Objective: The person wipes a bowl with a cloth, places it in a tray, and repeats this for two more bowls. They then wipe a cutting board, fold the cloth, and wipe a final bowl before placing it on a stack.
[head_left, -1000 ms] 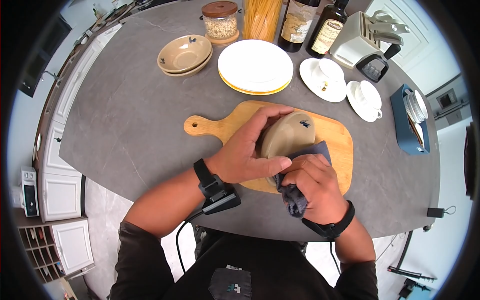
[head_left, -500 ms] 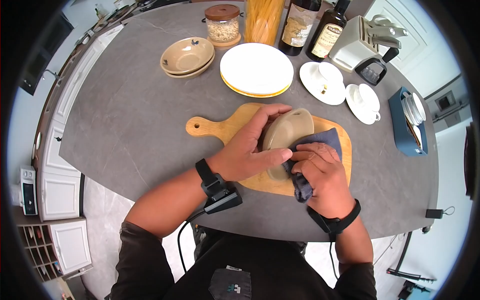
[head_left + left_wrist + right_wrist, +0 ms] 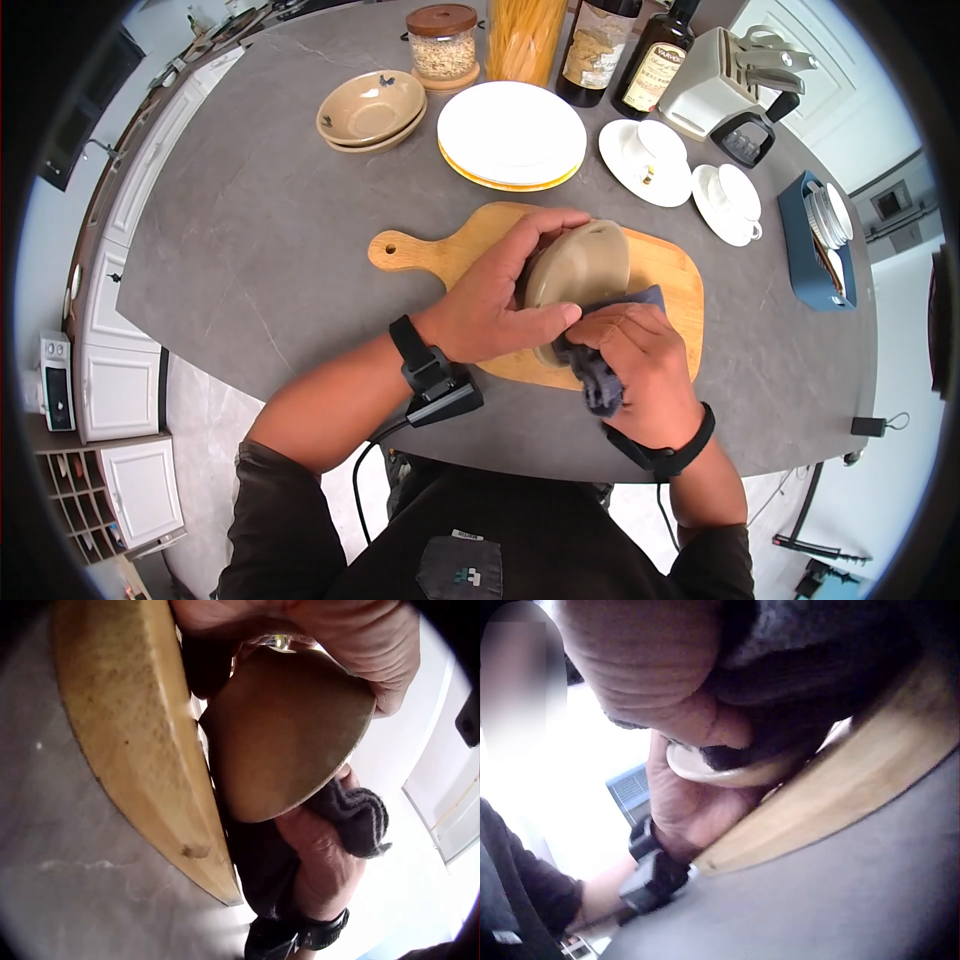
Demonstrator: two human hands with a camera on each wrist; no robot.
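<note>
A beige bowl (image 3: 585,265) is tipped on its side over the wooden cutting board (image 3: 470,245), its inside turned to the right. My left hand (image 3: 495,305) grips it from the left, thumb over the rim and fingers behind the outer wall. In the left wrist view the bowl's rounded outside (image 3: 289,735) shows beside the board's edge. My right hand (image 3: 645,365) grips a bunched dark grey cloth (image 3: 600,385) and presses it at the bowl's lower inside, near the left thumb. The right fingertips are partly hidden by the cloth.
Two stacked beige bowls (image 3: 370,108), a stack of plates (image 3: 512,135) and two white cups (image 3: 655,148) on saucers stand beyond the board. Behind them are an oat jar (image 3: 443,50), spaghetti (image 3: 522,40), dark bottles (image 3: 655,65) and a knife block (image 3: 700,80). A blue bin (image 3: 800,250) holds dishes at right.
The right hand with the cloth moved up and right along the bowl, then back down and left, bunching the cloth again. The left hand keeps its grip; the bowl has turned slightly.
</note>
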